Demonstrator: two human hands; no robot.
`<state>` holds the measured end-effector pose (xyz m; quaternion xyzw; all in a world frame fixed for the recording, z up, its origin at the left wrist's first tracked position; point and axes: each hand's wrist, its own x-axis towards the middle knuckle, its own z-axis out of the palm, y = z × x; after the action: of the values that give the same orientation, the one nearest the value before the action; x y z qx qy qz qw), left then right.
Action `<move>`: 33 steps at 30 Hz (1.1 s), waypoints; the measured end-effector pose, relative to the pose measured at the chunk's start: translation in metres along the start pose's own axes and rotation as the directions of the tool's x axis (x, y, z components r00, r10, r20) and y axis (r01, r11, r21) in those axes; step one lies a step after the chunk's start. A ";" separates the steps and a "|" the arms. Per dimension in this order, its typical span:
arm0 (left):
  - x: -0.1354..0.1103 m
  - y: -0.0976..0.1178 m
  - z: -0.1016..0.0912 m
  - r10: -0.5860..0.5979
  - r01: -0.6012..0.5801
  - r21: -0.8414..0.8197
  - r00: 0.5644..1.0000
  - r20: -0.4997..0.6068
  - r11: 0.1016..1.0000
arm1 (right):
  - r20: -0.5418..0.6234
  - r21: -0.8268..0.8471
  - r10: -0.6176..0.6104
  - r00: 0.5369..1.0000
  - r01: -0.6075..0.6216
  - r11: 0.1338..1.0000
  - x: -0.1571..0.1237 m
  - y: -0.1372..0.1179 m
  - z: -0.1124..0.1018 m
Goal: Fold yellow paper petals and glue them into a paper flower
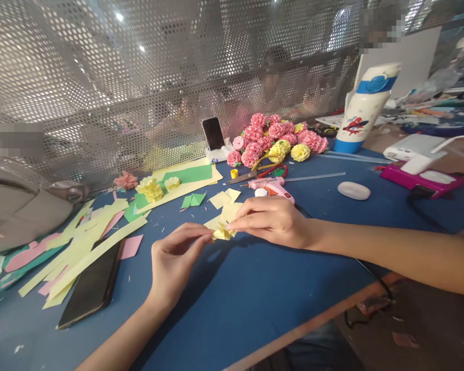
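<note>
Between my two hands, above the blue table, is a small folded yellow paper flower [223, 234]. My left hand [178, 252] pinches its left side between thumb and fingertips. From the right, the fingers of my right hand [276, 220] grip its other edge and cover part of it. Just behind lie pale yellow paper squares [231, 208], partly hidden by the right hand. A pink glue gun [270, 186] rests beyond the right hand, next to scissors [243, 178] with red and yellow handles.
Pink and yellow paper flowers [261, 141] are heaped at the back. Yellow strips [96, 247] overlap a dark phone [90, 288] on the left. A white bottle [365, 111], a white oval object [353, 190] and a magenta power strip [421, 179] stand to the right.
</note>
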<state>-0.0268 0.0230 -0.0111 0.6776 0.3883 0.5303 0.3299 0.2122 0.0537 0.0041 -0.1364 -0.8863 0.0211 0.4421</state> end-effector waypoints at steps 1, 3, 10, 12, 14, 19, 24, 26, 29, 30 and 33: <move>0.000 0.000 -0.001 0.006 -0.006 0.005 1.000 0.002 1.000 | 0.004 -0.020 -0.004 1.000 0.004 1.000 0.000 0.000 -0.001; 0.000 0.001 -0.002 0.019 -0.019 0.021 1.000 0.011 1.000 | 0.021 -0.055 -0.010 1.000 0.011 0.998 0.000 -0.001 -0.001; 0.001 0.004 -0.003 0.089 -0.094 0.106 0.995 0.051 0.990 | 0.078 -0.072 0.008 0.997 -0.002 0.997 0.002 -0.002 -0.003; 0.001 0.004 -0.003 0.116 -0.125 0.129 0.991 0.068 0.984 | 0.100 -0.069 0.012 0.995 -0.005 0.998 0.002 -0.002 -0.004; 0.002 0.004 -0.004 0.138 -0.150 0.148 0.987 0.088 0.978 | 0.119 -0.082 0.009 0.993 0.000 0.997 0.003 -0.003 -0.005; 0.002 0.003 -0.005 0.161 -0.183 0.179 0.978 0.132 0.967 | 0.152 -0.151 -0.015 0.988 0.038 0.988 0.004 -0.003 -0.004; 0.003 0.002 -0.005 0.166 -0.201 0.225 0.972 0.164 0.953 | 0.120 -0.171 -0.036 0.992 0.057 0.984 0.004 -0.002 -0.002; 0.003 0.002 -0.006 0.172 -0.214 0.244 0.968 0.180 0.946 | 0.149 -0.177 -0.035 0.988 0.062 0.982 0.005 -0.002 -0.002; 0.002 0.002 -0.006 0.194 -0.242 0.255 0.960 0.200 0.936 | 0.185 -0.194 -0.034 0.982 0.071 0.978 0.006 -0.002 -0.003; 0.001 0.002 -0.006 0.201 -0.250 0.256 0.958 0.204 0.934 | 0.191 -0.204 -0.039 0.981 0.078 0.976 0.006 -0.002 -0.003; 0.000 0.002 -0.007 0.208 -0.265 0.262 0.952 0.225 0.928 | 0.216 -0.224 -0.052 0.975 0.102 0.969 0.006 -0.002 -0.003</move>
<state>-0.0328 0.0225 -0.0078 0.8086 0.3428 0.4358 0.1968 0.2111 0.0534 0.0112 -0.1499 -0.9287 -0.0864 0.3281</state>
